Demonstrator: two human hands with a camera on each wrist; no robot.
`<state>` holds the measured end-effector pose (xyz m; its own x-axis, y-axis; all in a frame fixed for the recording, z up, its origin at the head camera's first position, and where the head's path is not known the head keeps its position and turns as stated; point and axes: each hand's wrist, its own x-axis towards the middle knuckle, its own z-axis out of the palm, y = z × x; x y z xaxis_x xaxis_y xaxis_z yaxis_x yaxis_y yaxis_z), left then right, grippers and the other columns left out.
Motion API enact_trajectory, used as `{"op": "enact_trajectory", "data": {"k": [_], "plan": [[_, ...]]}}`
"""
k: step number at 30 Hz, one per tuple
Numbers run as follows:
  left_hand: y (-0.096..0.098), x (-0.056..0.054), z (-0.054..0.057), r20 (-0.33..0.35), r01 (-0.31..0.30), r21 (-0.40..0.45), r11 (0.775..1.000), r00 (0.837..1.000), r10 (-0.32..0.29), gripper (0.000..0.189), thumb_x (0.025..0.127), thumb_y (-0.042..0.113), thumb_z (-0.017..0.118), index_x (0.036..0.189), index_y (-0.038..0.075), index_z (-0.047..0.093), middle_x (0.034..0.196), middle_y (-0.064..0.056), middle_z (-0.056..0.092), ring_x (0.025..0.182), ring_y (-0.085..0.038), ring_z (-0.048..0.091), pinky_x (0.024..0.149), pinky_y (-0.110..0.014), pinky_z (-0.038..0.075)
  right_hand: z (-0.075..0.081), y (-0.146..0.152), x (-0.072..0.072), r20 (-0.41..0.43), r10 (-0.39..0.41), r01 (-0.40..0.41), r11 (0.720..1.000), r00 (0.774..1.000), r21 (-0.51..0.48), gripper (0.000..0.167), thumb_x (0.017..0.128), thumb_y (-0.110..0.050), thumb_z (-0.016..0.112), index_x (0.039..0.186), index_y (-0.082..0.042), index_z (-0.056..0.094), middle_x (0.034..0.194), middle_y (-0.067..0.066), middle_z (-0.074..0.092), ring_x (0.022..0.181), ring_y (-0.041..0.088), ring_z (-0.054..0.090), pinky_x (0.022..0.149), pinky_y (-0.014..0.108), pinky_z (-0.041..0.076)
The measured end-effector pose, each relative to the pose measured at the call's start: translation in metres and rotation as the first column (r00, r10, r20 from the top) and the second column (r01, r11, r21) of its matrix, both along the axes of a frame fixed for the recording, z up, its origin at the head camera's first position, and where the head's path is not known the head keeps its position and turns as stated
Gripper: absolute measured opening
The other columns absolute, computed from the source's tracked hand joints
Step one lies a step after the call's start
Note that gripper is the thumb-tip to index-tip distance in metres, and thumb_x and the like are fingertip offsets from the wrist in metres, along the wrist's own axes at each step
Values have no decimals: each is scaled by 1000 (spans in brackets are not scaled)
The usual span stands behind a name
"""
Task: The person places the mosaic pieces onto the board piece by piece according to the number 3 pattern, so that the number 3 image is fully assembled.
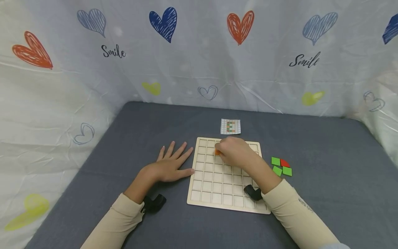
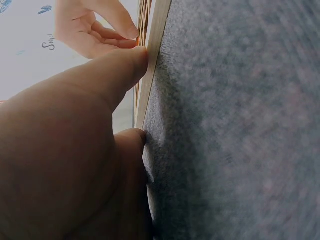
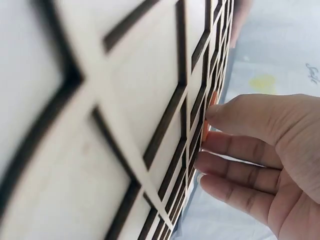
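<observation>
A pale wooden grid board [image 1: 211, 186] lies on the dark grey cloth. Over its far part, my right hand [image 1: 236, 152] pinches an orange tile [image 1: 217, 152] between thumb and fingers. The right wrist view shows the thumb and index finger on that orange tile [image 3: 205, 131] at the grid; whether it is fully seated in a cell I cannot tell. My left hand [image 1: 169, 169] rests on the cloth left of the board with fingers spread, its thumb touching the board's left edge. The board's far right cells are partly hidden by the right hand and forearm.
Right of the board lie several loose tiles: green squares [image 1: 275, 161] and a red piece [image 1: 284, 163] with one curved side. Beyond the board's far edge is a small printed card [image 1: 230, 126] with a coloured grid pattern. A curtain with hearts [image 1: 163, 24] hangs behind.
</observation>
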<state>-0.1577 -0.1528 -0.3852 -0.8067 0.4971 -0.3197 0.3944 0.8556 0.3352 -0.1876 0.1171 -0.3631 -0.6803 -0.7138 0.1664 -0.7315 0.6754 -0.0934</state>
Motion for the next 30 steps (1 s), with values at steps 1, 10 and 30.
{"op": "enact_trajectory", "data": {"k": [1,10,30], "plan": [[0,0,0,-1,-1,1,1000,1000,1,85,98,69,43,163,25,10,168,-3,-3,149,-37,-18,114,-62,-12,0,-1,0,-6,-3,3,1000,1000,3,24,87,2,72,69,-11,61,60,-4,48,54,12,42,50,30,43],[1,0,1,1,-6,4,1000,1000,6,84,98,68,44,163,26,11,168,-3,-3,149,-36,-18,114,-61,-12,2,-2,0,-9,-29,29,998,1000,48,25,89,1,69,69,-13,61,60,-4,51,54,13,41,52,32,44],[0,1,1,8,-6,7,1000,1000,6,84,98,69,41,163,25,10,168,-3,-3,149,-36,-18,114,-61,-12,-1,-5,1,-104,70,-64,996,992,54,15,85,-1,76,88,-16,77,73,1,63,61,16,60,56,33,52]]}}
